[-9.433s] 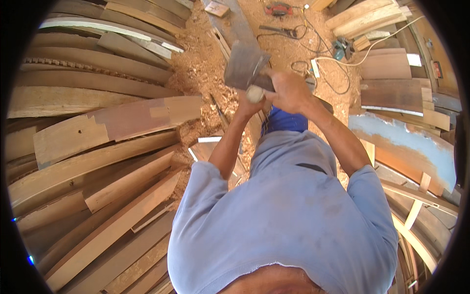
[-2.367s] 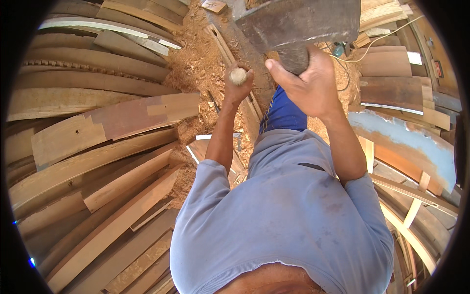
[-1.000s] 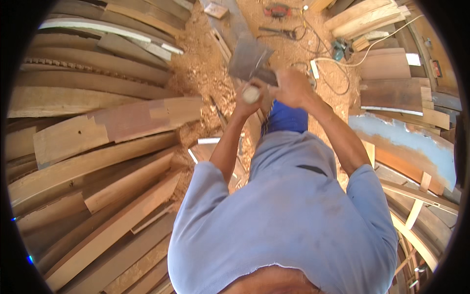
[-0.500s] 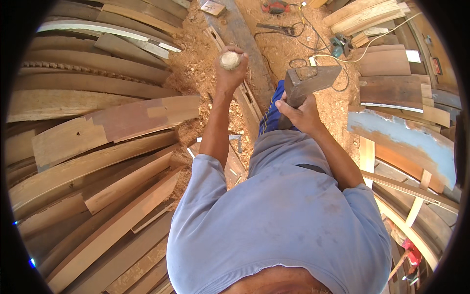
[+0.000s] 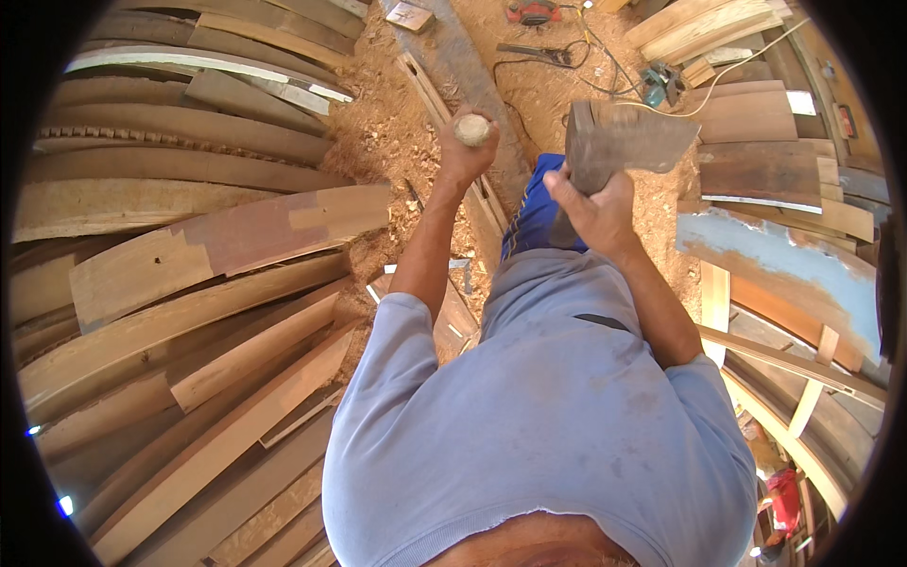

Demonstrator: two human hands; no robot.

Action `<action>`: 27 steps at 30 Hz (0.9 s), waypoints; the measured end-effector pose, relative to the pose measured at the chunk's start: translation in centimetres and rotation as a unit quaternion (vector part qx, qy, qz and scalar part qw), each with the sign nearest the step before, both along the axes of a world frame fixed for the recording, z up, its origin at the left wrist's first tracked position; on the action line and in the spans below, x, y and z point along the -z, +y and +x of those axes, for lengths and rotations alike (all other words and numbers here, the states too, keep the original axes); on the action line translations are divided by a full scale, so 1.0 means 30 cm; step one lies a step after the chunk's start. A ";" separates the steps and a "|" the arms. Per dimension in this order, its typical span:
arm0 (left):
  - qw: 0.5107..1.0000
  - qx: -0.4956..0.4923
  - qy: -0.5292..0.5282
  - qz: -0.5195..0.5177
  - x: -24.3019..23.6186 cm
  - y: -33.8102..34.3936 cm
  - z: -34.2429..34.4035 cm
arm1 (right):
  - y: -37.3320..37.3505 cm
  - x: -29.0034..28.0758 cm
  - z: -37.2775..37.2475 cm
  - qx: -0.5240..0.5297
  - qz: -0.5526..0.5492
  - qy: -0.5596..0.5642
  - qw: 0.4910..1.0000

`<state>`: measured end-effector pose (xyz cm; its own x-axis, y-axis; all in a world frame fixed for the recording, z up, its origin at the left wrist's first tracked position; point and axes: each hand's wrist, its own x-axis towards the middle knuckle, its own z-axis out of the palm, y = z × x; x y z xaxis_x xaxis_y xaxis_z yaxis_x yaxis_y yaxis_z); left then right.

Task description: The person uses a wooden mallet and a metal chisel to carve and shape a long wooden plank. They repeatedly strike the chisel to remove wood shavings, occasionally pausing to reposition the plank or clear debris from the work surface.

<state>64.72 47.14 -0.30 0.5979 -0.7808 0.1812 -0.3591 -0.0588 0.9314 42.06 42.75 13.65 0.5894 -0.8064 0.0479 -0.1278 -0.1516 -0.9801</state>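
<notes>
My left hand (image 5: 467, 156) is wrapped round the upright handle of a chisel (image 5: 472, 129). Only the pale, round end of that handle shows; its blade is hidden below. Under and around this hand runs a narrow length of wood (image 5: 487, 203) with long slots, lying along a thick grey plank (image 5: 472, 76). My right hand (image 5: 607, 213) grips a hatchet (image 5: 624, 142) close below its head, the thumb lying along the side. The broad dark blade points right and is blurred. The hatchet is held apart from the chisel, over my blue-clad leg (image 5: 536, 208).
Stacked boards (image 5: 189, 194) crowd the left; more, including a blue-painted one (image 5: 784, 246), line the right. Wood shavings (image 5: 378, 123) cover the ground. Ahead lie a red power tool (image 5: 534, 11), a teal power tool (image 5: 661, 83) and cables. A small wood block (image 5: 410, 16) rests on the plank.
The hatchet in my right hand has moved right and a little up, its blade swinging outward. My left hand has shifted right and slightly nearer with the chisel.
</notes>
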 end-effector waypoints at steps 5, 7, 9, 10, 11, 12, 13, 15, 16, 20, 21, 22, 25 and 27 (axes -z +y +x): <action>0.998 0.005 -0.047 -0.052 0.008 -0.029 -0.031 | -0.104 0.003 0.096 0.005 -0.171 0.123 0.977; 0.992 0.029 -0.097 -0.077 -0.020 -0.053 -0.062 | -0.152 0.048 0.092 -0.101 -0.210 0.285 0.930; 0.993 0.033 -0.108 -0.029 0.009 -0.034 -0.065 | -0.181 0.021 0.101 -0.164 -0.215 0.375 0.887; 0.994 0.035 -0.103 0.014 0.021 -0.026 -0.059 | -0.189 -0.002 0.099 -0.136 -0.228 0.335 0.904; 0.997 0.028 -0.070 0.031 0.029 -0.010 -0.058 | -0.169 -0.029 0.095 -0.112 -0.233 0.297 0.919; 0.998 0.023 -0.038 0.047 0.027 0.004 -0.050 | -0.148 -0.047 0.095 -0.085 -0.237 0.257 0.933; 0.998 0.017 -0.006 0.064 0.027 0.022 -0.046 | -0.127 -0.055 0.102 -0.069 -0.219 0.229 0.946; 0.998 0.025 0.005 0.054 0.020 0.053 -0.030 | -0.109 -0.078 0.133 -0.029 -0.189 0.162 0.968; 0.998 0.029 0.010 0.049 0.017 0.069 -0.029 | -0.107 -0.065 0.141 -0.061 -0.206 0.200 0.956; 0.995 0.033 -0.032 -0.087 -0.040 0.077 -0.059 | -0.119 0.021 0.140 -0.167 -0.268 0.316 0.895; 0.998 0.022 0.007 -0.061 -0.013 0.095 -0.056 | -0.123 0.018 0.141 -0.166 -0.267 0.310 0.897; 0.998 0.012 0.046 -0.036 0.013 0.107 -0.046 | -0.125 0.012 0.143 -0.165 -0.266 0.304 0.900; 1.000 0.018 0.010 0.009 0.064 0.150 -0.040 | -0.063 -0.119 0.166 -0.115 -0.198 0.245 0.942; 0.999 0.025 -0.006 -0.031 0.053 0.163 -0.044 | -0.052 -0.064 0.172 -0.124 -0.257 0.214 0.934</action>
<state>63.38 52.02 -1.88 0.5557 -0.7969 0.2369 -0.3720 0.0165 0.9281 47.21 41.21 15.56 0.8085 -0.5785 0.1081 -0.3905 -0.6647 -0.6370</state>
